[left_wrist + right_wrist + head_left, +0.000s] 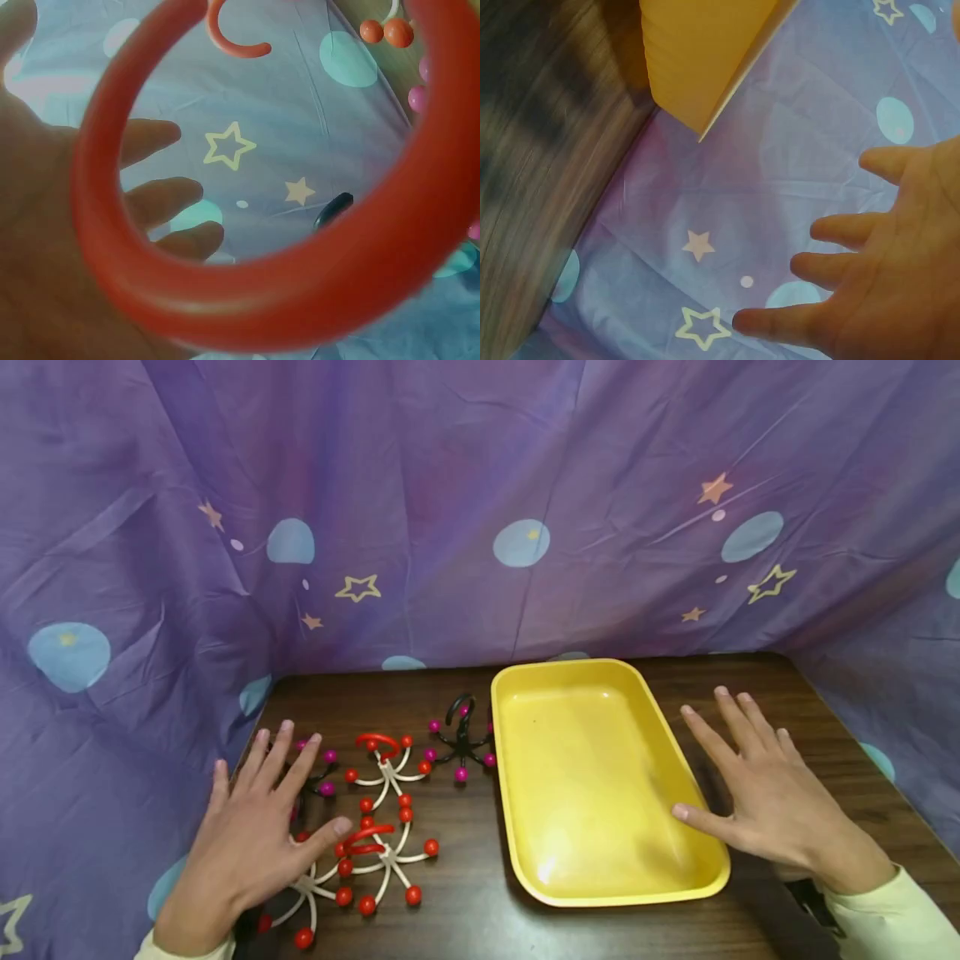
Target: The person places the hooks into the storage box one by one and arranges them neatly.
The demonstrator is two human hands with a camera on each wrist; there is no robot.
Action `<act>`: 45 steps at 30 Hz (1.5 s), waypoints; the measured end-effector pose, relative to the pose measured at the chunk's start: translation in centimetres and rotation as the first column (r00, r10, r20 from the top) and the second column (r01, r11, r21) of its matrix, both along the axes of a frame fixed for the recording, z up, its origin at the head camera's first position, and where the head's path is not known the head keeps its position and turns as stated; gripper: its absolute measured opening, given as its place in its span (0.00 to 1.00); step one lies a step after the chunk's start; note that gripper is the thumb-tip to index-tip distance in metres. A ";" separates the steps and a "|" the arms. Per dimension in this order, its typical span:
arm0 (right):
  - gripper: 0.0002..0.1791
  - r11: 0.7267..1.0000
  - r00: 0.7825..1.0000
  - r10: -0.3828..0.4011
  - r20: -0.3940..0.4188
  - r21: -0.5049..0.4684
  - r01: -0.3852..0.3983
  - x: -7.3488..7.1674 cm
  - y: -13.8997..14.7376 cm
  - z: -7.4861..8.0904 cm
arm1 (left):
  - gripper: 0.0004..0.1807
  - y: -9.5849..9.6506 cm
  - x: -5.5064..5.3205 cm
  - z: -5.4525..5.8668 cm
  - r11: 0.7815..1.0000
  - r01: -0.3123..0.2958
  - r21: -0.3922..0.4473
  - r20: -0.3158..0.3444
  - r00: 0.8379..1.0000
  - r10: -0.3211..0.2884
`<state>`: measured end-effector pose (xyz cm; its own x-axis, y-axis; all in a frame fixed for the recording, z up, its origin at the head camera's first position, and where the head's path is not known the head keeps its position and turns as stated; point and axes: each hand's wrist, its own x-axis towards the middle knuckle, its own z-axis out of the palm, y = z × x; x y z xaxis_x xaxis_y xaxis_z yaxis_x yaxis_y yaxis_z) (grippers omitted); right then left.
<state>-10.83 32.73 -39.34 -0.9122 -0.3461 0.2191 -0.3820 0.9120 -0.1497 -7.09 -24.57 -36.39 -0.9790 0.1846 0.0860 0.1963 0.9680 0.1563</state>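
Note:
My left hand [251,831] is spread over the left part of the table, fingers straight and holding nothing. Under and beside it lie white multi-arm hook hangers with red ball tips and red hooks, one at the back [387,775], one in front of that [388,857] and one half hidden by the hand [307,887]. A black hanger with magenta tips [318,781] is also partly covered. Another black hanger [462,745] stands near the tray. A red hook [225,307] looms before the palm in the left wrist view. My right hand [776,797], fingers spread, hovers by the yellow tray's right rim.
The deep yellow tray [570,793] sits right of the hangers on a dark wooden table [465,902]. A purple curtain [450,485] with stars and blue spots rises behind the table and hangs along both sides.

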 end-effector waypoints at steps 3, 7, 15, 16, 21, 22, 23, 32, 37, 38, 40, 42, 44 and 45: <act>0.64 0.999 0.999 0.032 -0.037 -0.028 -0.033 -0.1 0.1 -0.1 | 0.56 -0.1 0.1 -0.2 0.999 0.040 0.021 -0.059 0.998 -0.038; 0.63 0.996 0.996 0.069 -0.064 -0.049 -0.072 -0.4 0.3 -0.2 | 0.54 -0.1 0.2 -0.5 0.995 0.083 0.052 -0.146 0.987 -0.074; 0.60 0.981 0.993 0.105 -0.044 -0.162 -0.111 -1.0 0.6 -0.6 | 0.48 0.3 0.5 -0.8 0.986 0.116 0.120 -0.225 0.970 -0.087; 0.59 0.977 0.993 0.112 -0.042 -0.176 -0.117 -1.1 0.6 -0.7 | 0.47 0.3 0.5 -0.9 0.983 0.128 0.132 -0.245 0.965 -0.093; 0.55 0.968 0.989 0.142 -0.051 -0.203 -0.149 -1.4 0.7 -1.0 | 0.41 0.8 0.9 -1.2 0.959 0.210 0.192 -0.285 0.947 -0.151; 0.54 0.965 0.987 0.152 -0.051 -0.210 -0.159 -1.5 0.7 -1.2 | 0.40 0.9 0.9 -1.2 0.953 0.223 0.205 -0.270 0.949 -0.164; 0.53 0.962 0.986 0.161 -0.051 -0.216 -0.168 -1.5 0.7 -1.3 | 0.38 1.0 1.0 -1.2 0.947 0.234 0.219 -0.251 0.952 -0.177; 0.44 0.936 0.976 0.214 -0.036 -0.280 -0.216 -2.3 1.0 -2.6 | 0.31 1.9 1.5 -1.8 0.896 0.326 0.301 -0.182 0.942 -0.281; 0.41 0.929 0.981 0.194 -0.004 -0.320 -0.185 -2.5 1.4 -3.0 | 0.29 2.3 1.7 -2.2 0.887 0.337 0.315 -0.150 0.941 -0.304; 0.41 0.930 0.982 0.189 0.008 -0.323 -0.176 -2.6 1.5 -3.0 | 0.29 2.3 1.7 -2.2 0.887 0.342 0.309 -0.150 0.939 -0.310; 0.40 0.929 0.984 0.177 0.035 -0.335 -0.156 -2.9 1.7 -3.3 | 0.28 2.4 1.7 -2.2 0.883 0.357 0.306 -0.151 0.934 -0.325; 0.38 0.927 0.983 0.174 0.065 -0.346 -0.142 -3.1 2.0 -3.6 | 0.25 2.4 1.6 -2.2 0.874 0.376 0.308 -0.150 0.926 -0.345; 0.37 0.928 0.981 0.171 0.095 -0.350 -0.128 -3.2 2.1 -4.0 | 0.23 2.5 1.5 -2.1 0.867 0.385 0.317 -0.136 0.923 -0.360; 0.36 0.927 0.979 0.170 0.108 -0.356 -0.122 -3.2 2.2 -4.2 | 0.22 2.5 1.5 -2.0 0.863 0.387 0.325 -0.127 0.922 -0.366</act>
